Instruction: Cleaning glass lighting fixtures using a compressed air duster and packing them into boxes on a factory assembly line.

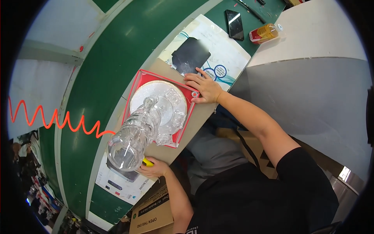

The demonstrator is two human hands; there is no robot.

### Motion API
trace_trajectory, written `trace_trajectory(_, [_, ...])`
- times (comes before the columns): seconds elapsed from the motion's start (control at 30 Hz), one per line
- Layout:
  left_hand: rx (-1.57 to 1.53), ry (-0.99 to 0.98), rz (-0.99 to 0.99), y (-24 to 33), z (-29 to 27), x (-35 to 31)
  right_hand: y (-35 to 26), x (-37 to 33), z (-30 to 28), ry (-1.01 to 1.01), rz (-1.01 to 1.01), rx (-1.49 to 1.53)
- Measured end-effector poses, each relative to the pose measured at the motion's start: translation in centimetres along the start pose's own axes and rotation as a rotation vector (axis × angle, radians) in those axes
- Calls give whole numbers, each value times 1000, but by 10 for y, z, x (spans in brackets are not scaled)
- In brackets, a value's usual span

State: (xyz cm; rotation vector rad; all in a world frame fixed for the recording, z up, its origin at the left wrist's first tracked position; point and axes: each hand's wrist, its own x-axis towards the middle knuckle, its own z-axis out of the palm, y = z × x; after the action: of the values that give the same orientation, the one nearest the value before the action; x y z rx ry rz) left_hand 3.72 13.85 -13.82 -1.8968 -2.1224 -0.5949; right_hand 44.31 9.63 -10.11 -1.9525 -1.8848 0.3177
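A clear, ribbed, bottle-like vessel (128, 150) rises above a round white disc (145, 90), with clear moulded pieces round its base. They stand on a red square base with clear rimmed sides (182, 132). My left hand (156, 168) is closed around a yellow tool (147, 162), mostly hidden behind the vessel, so I cannot make out its kind. At the far right corner of the red base, my right hand (208, 89) rests with fingers stretched out and apart, its thumb touching the rim.
An orange coiled hose (62, 119) comes from the left and passes behind the vessel. A dark flat piece (191, 55) lies on a printed white carton beyond my right hand. Farther off are a phone (234, 25) and a drink bottle (265, 33). A brown carton (154, 212) stands below the table.
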Motion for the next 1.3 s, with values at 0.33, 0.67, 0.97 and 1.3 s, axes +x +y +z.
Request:
trace_trajectory(0.33, [-35, -9, -43, 14, -6, 3, 5, 2, 0, 54, -29, -27])
trace_trajectory(0.67, [-74, -29, -83, 10, 1, 3, 1, 0, 2, 31, -24, -35])
trace_trajectory(0.97, [-70, -40, -71, 9, -2, 1, 1, -2, 3, 63, -36, -37])
trace_trajectory(1.3, [-87, -68, -80, 10, -5, 1, 0, -4, 6, 64, -26, -50])
